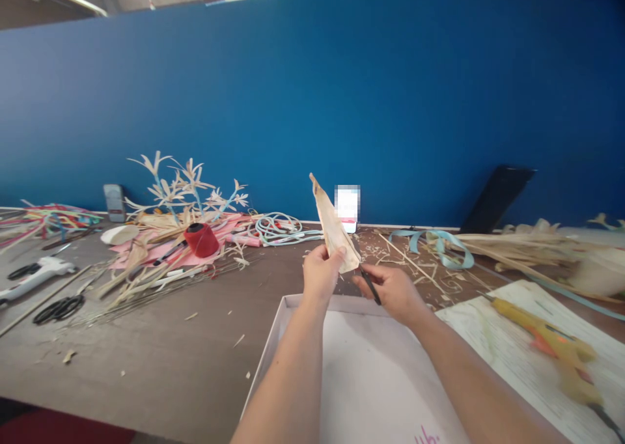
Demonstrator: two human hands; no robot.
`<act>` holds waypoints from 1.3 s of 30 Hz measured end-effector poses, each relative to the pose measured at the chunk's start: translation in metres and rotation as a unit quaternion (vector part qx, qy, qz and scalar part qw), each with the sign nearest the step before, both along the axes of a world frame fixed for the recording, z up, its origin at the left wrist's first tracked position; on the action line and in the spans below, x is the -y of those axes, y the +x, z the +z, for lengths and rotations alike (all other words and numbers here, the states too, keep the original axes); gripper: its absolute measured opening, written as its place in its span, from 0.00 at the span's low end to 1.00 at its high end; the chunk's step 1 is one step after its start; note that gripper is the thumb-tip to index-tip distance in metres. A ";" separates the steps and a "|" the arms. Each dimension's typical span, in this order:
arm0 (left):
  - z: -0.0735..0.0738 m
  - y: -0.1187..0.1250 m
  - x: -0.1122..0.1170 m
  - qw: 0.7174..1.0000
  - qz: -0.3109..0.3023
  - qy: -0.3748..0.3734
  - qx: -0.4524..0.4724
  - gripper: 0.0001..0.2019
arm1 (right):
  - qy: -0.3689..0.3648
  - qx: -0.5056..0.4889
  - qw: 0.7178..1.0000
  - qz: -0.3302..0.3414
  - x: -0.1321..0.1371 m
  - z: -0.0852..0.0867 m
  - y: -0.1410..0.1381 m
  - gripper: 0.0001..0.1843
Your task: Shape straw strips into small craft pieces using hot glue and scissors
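Observation:
My left hand (319, 271) pinches the lower end of a dry, pale corn husk strip (331, 226) that points up and to the left. My right hand (393, 291) is closed around a small dark-handled tool (370, 284), whose tip touches the bottom of the husk. Both hands hover over the far edge of a shallow white box lid (293, 314) lying on the brown table.
A yellow glue gun (547, 340) rests on a printed sheet at right. Loose husks and a blue ribbon (439, 242) lie behind it. At left are a red thread spool (201, 239), husk flowers (180, 187), black scissors (58, 308), a white glue gun (34, 275). A blue wall stands behind.

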State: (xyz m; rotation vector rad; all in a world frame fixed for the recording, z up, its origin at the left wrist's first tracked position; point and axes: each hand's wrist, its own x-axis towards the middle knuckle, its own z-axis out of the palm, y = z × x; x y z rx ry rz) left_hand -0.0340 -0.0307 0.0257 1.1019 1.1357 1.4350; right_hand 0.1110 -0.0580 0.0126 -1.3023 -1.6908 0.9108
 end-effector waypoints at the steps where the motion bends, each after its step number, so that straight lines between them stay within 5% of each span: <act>1: -0.001 0.001 0.000 1.000 -0.004 0.004 -0.004 0.15 | 0.000 0.004 1.000 -0.004 0.000 0.000 0.000 0.19; 27: -0.006 0.004 -0.002 1.000 -0.021 0.011 0.001 0.13 | 0.021 0.001 0.999 -0.028 -0.001 0.000 0.000 0.19; 33: -0.004 0.002 -0.002 1.000 -0.005 0.005 -0.003 0.13 | -0.029 -0.070 0.997 -0.008 0.001 0.006 -0.002 0.24; 39: -0.003 -0.001 -0.002 0.998 0.026 0.001 -0.052 0.13 | -0.055 -0.159 0.984 -0.065 -0.006 0.003 0.005 0.28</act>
